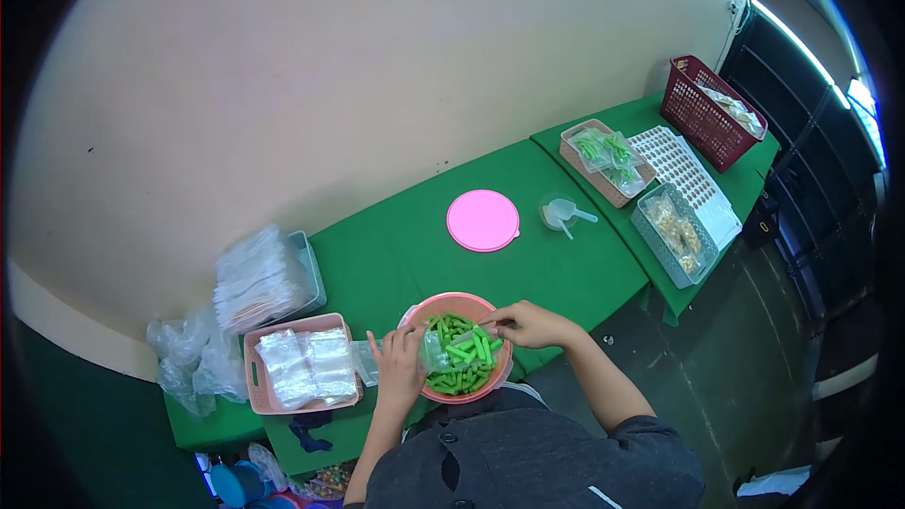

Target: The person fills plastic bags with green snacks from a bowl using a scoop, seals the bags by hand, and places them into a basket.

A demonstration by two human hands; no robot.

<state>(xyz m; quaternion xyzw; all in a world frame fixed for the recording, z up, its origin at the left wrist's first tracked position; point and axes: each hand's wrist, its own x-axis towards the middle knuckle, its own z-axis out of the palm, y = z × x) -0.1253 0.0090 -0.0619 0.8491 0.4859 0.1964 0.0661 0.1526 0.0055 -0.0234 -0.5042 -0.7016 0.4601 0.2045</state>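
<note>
A pink bowl [459, 303] full of short green stick-shaped pieces [455, 383] stands at the table's front edge, close to my body. Over it lies a clear plastic bag [433, 353] with some green pieces showing in or through it. My left hand [400, 361] grips the bag at the bowl's left side, some fingers raised. From the right, my right hand [530, 325] has its fingers pinched at the bag's other end, above the bowl; the fingertips are partly hidden. Left of my left hand, a pink basket [253, 382] holds stacked clear bags [308, 368].
A pink lid [483, 221] and a small container with scoops [559, 213] lie on the green cloth [396, 240]. Farther right are a basket of filled green packs [608, 153], a grey basket [679, 236], a label sheet [681, 170] and a maroon basket [702, 118].
</note>
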